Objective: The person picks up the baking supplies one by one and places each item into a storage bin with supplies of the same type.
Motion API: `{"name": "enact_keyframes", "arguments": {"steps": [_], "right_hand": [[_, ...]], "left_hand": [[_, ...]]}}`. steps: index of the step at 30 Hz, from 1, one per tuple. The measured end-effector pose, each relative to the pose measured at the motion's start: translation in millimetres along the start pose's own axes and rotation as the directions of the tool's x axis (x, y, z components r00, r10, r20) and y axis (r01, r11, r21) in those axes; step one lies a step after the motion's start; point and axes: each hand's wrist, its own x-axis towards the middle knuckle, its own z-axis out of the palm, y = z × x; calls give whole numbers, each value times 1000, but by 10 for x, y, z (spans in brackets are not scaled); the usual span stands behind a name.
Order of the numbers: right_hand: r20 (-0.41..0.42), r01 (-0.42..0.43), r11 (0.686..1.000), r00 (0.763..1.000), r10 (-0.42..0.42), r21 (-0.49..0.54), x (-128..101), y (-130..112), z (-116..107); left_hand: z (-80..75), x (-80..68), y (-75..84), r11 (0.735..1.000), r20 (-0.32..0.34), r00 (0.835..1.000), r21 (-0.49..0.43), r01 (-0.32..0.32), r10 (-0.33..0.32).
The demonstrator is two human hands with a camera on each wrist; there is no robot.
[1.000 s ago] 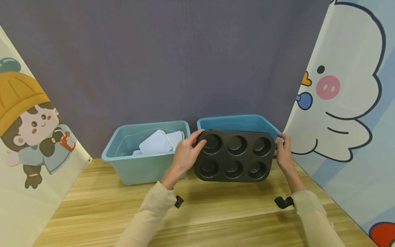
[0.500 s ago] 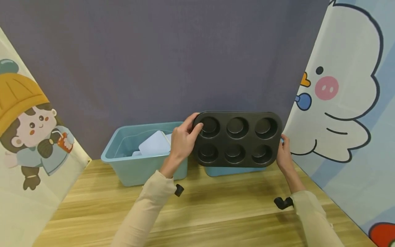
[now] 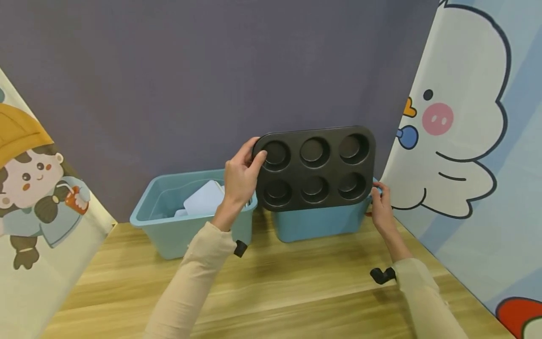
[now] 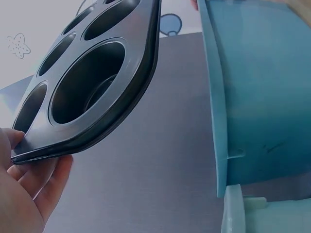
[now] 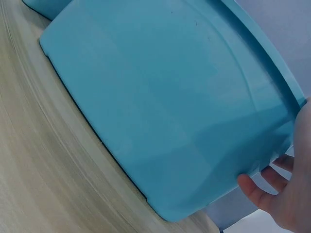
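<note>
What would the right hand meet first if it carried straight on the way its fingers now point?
The right hand already touches the blue bin at its rim corner; going on, it would likely press into that bin, though depth is unclear.

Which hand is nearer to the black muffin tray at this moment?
The left. The left hand grips the left edge of the muffin tray, which is raised above the blue bin. The right hand is lower, on that bin's right rim, not on the tray.

Even, soft indoor light; faint shadows; wrist views close, slightly hazy.
</note>
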Motion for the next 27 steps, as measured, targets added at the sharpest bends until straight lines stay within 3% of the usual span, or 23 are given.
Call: {"name": "enact_keyframes", "arguments": {"steps": [8,13,20,27], "right_hand": [[31,8,999,999,-9,34,-83,-266,0],[14,-6,1000,1000,6,0,-64,-110,4],[-15,11,1000,1000,-12,-17,-17,44,3],[4,17,999,1000,-16,-35,-15,31,21]], "left_hand": [[62,205,17,996,-28,998,65,54,-52],[125,329,11,988,-14,994,105,110,-109],[226,468,-37,971,-11,991,201,129,-130],[310,448,-153,956,-2,987,248,157,-162]]}}
